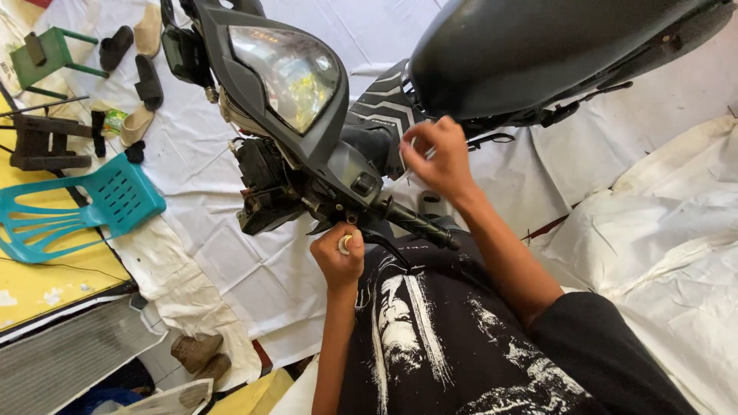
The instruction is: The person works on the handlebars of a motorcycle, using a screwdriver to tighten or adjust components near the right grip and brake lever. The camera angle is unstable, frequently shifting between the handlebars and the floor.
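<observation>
A motorcycle's front end fills the middle, with its headlight [288, 73] and dark handlebar cover [338, 165]. My left hand [338, 261] is a closed fist around a small tool with a pale handle, held up under the handlebar beside the black grip [419, 224]. My right hand [437, 157] hovers above the handlebar switch area. Its fingertips pinch a thin pale strip; what the strip is cannot be made out. The black seat [538, 46] lies beyond that hand.
A white sheet [231, 253] covers the floor under the motorcycle. At the left lie a teal plastic chair [84, 207], a green stool [46, 54] and several sandals [146, 81]. Brown shoes [196, 353] sit near the bottom left.
</observation>
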